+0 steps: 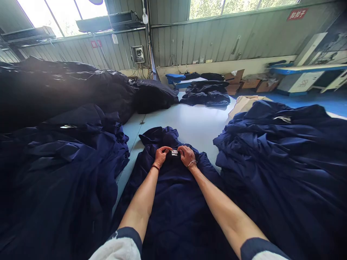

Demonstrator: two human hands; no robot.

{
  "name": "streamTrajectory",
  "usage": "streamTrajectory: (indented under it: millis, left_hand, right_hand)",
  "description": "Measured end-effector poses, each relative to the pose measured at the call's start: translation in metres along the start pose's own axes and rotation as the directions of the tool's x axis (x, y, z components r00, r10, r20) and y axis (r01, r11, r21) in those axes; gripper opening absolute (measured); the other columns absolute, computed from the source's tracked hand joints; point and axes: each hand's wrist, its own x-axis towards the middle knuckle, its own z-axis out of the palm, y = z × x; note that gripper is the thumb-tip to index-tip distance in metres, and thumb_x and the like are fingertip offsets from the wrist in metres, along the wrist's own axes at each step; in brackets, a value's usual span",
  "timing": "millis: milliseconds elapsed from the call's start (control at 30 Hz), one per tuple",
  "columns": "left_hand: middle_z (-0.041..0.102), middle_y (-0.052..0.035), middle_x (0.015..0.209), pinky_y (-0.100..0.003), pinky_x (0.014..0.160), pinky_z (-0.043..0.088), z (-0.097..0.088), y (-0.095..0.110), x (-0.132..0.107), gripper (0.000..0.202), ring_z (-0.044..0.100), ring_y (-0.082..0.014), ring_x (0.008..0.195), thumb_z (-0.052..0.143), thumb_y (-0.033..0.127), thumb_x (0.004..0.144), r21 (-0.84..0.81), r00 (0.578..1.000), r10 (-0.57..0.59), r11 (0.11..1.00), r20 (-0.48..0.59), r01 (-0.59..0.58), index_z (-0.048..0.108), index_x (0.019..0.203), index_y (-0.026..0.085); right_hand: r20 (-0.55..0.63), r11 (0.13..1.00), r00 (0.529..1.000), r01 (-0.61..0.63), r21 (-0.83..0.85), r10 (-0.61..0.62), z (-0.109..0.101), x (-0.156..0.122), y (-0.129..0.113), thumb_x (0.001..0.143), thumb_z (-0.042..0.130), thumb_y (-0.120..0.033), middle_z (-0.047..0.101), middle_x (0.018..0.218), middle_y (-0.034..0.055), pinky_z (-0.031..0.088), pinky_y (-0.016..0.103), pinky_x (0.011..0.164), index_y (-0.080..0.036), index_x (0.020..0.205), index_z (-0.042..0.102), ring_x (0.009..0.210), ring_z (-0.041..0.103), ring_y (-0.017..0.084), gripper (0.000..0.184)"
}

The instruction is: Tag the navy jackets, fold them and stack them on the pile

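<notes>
A navy blue garment (173, 202) lies spread on the light table in front of me, its far end bunched up. At its neck sits a small white label (175, 152). My left hand (162, 156) pinches the cloth just left of the label, fingers closed. On the label's other side, my right hand (187, 156) is closed on the same garment's edge. Both arms reach straight forward over the cloth. Whatever part of the garment lies under my fingers is hidden.
Navy garments are heaped at the left (67, 162) and the right (284, 155), close beside my arms. A dark pile (81, 83) rises behind on the left. Folded dark clothes (206, 94) lie at the far end of the pale tabletop (193, 121). Cardboard boxes (252, 83) stand beyond.
</notes>
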Motion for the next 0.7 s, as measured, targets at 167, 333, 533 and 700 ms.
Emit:
streamTrajectory:
  millis: [167,333,533,700]
  left_hand:
    - [0.074,-0.0046,0.086,-0.030,0.086,0.048,-0.001,0.000,0.000,0.019,0.064,-0.0178,0.085,0.063,0.030,0.079,-0.031,0.999,-0.031,0.999,-0.023,0.030,0.076,0.080,0.016]
    - [0.073,-0.0041,0.085,-0.030,0.086,0.048,-0.002,0.000,0.000,0.021,0.063,-0.0174,0.084,0.063,0.033,0.079,-0.023,1.000,-0.016,1.000,-0.001,0.016,0.075,0.078,0.016]
    - [0.073,-0.0041,0.085,-0.032,0.089,0.049,-0.002,-0.005,0.001,0.019,0.064,-0.0182,0.086,0.063,0.032,0.080,-0.033,1.000,-0.017,0.999,0.025,0.018,0.074,0.078,0.017]
    - [0.073,-0.0036,0.092,-0.032,0.090,0.050,0.000,-0.008,0.000,0.014,0.066,-0.0171,0.090,0.062,0.028,0.083,-0.036,1.000,-0.024,0.999,0.005,0.025,0.069,0.091,0.019]
  right_hand:
    - [-0.013,0.999,1.000,0.005,0.053,-0.005,-0.003,0.000,-0.003,0.094,0.042,-0.021,0.065,0.086,0.0051,0.038,0.030,0.080,-0.022,0.088,0.066,0.085,0.055,0.019,0.025]
    - [-0.013,0.992,0.999,-0.042,0.118,0.044,-0.002,0.001,-0.004,0.096,0.043,-0.031,0.068,0.089,0.0054,0.041,0.031,0.083,-0.022,0.091,0.068,0.086,0.059,0.020,0.027]
    - [0.060,0.993,0.996,-0.074,0.091,0.069,0.002,0.002,0.000,0.094,0.050,-0.037,0.068,0.090,0.0043,0.042,0.030,0.080,-0.025,0.092,0.072,0.087,0.060,0.019,0.025]
    - [0.063,0.997,0.995,-0.078,0.030,0.076,0.006,0.003,0.006,0.093,0.053,-0.034,0.066,0.086,0.0040,0.040,0.029,0.077,-0.023,0.086,0.067,0.084,0.057,0.019,0.019]
